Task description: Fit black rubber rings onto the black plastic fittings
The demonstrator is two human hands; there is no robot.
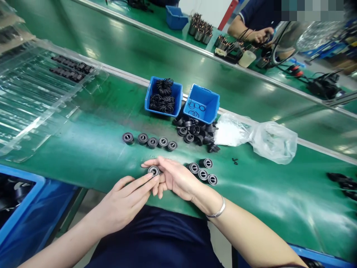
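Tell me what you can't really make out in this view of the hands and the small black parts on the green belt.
All in the head view:
Round black part: its underside is hidden, and the left hand covers its near edge.
Tiny black bits: too small to identify.
Co-worker's hand: whatever it holds is hidden by its fingers.
Blue bin: cut off by the left edge, contents dark.

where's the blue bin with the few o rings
In the head view, the blue bin stands right of the bin piled with black rings, just behind the heap of black parts.
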